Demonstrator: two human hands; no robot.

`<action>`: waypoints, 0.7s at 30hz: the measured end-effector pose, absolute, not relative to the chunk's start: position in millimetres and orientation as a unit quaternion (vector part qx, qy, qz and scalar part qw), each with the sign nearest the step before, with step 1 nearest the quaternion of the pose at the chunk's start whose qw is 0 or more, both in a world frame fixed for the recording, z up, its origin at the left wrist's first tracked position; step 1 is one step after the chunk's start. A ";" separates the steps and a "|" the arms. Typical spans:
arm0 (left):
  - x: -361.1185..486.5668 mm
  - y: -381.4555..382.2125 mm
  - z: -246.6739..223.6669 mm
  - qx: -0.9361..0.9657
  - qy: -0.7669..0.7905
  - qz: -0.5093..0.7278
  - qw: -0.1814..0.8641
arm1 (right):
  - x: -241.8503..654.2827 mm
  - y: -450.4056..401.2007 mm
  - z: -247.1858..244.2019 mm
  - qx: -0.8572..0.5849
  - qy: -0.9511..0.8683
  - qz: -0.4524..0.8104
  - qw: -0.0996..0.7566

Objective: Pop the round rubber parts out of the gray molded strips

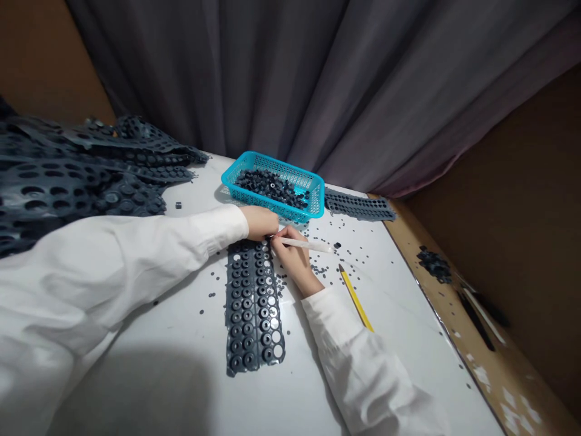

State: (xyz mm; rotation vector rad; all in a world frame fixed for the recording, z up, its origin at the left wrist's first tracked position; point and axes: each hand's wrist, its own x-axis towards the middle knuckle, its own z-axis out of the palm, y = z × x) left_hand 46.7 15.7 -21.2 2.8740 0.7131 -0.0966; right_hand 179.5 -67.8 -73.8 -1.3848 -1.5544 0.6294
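A dark grey rubber sheet (252, 303) with rows of round ring-shaped parts lies on the white table. Along its right-hand row, several holes show white table through them. My left hand (261, 223) is closed at the sheet's far end; its fingertips are hidden, so what they grip cannot be made out. Close against it, my right hand (293, 257) is closed around a slim white pen-shaped tool (311, 244). The tool's working tip is hidden between the hands.
Beyond my hands stands a blue basket (318, 207) holding many small black parts. A yellow pencil-like tool (355, 298) lies at right among scattered dark discs. Punched sheets (91, 175) are heaped at left, and another sheet (361, 204) lies right of the basket.
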 end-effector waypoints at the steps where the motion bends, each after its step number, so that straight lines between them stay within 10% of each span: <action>1: 46.5 16.0 -22.5 0.968 0.234 -0.038 0.084 | 179.6 -67.9 -74.1 -0.562 -0.634 0.256 0.466; 9: 32.7 21.7 -35.3 0.978 0.191 0.003 0.086 | 179.6 -67.9 -74.8 -0.558 -0.641 0.249 0.465; 21: -0.8 39.1 -45.9 0.653 0.424 0.333 0.532 | 183.7 -66.8 -71.2 -0.558 -0.596 0.299 0.495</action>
